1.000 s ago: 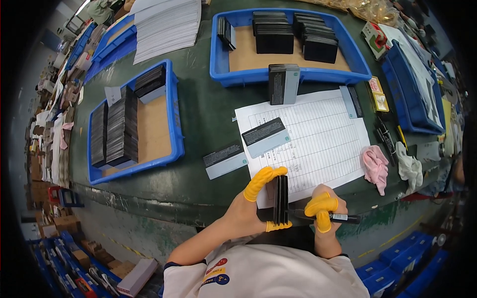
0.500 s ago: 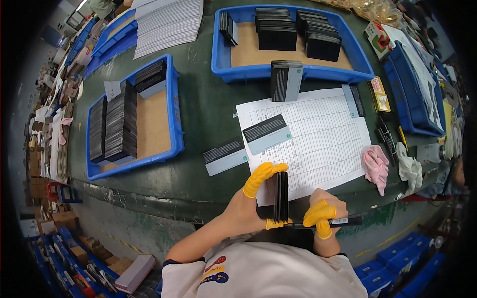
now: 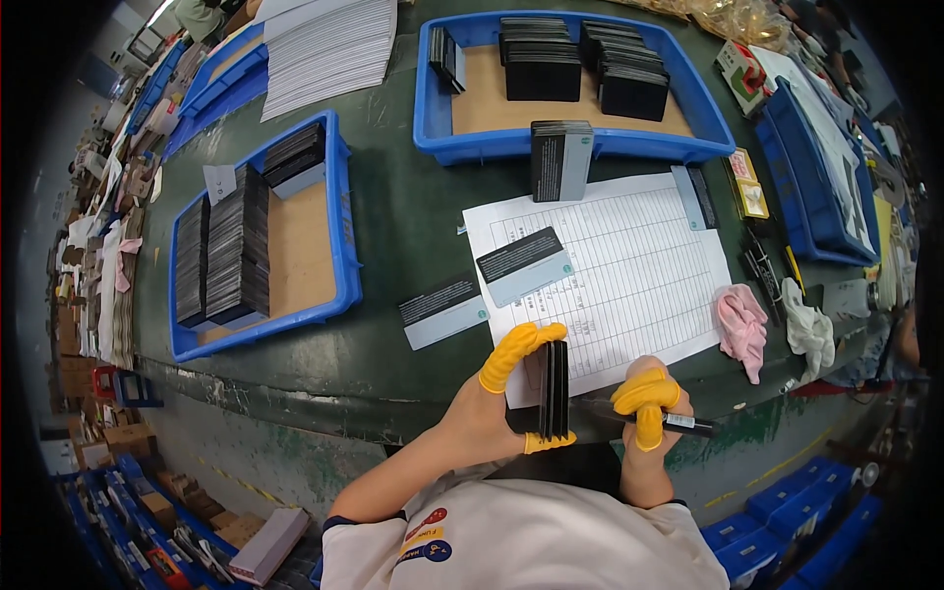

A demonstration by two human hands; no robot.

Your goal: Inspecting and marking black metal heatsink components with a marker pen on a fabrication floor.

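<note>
Near the table's front edge, my left hand [image 3: 492, 398] grips a small stack of black cards [image 3: 556, 390] on edge, finger and thumb in yellow finger covers at its two ends. To its right, my right hand [image 3: 651, 405] closes around a black marker pen [image 3: 688, 424], which slants with its tip side toward the stack; the tip itself is blurred. Beyond my hands, a printed table sheet [image 3: 639, 275] lies on the green table. One black-and-grey card [image 3: 524, 265] rests on the sheet, another card [image 3: 442, 310] lies left of it, and a card bundle [image 3: 560, 162] stands at its far edge.
A blue tray [image 3: 349, 236] with rows of black cards stands left, and a larger blue tray [image 3: 580, 147] with card stacks at the back. A pink cloth [image 3: 740, 332], white cloth [image 3: 808, 329], several pens and a yellow box [image 3: 749, 185] lie right. White paper sheets [image 3: 329, 49] are piled far left.
My right hand has moved up slightly, and the marker has come away from the lower end of the stack. My left hand still holds the cards in nearly the same place.
</note>
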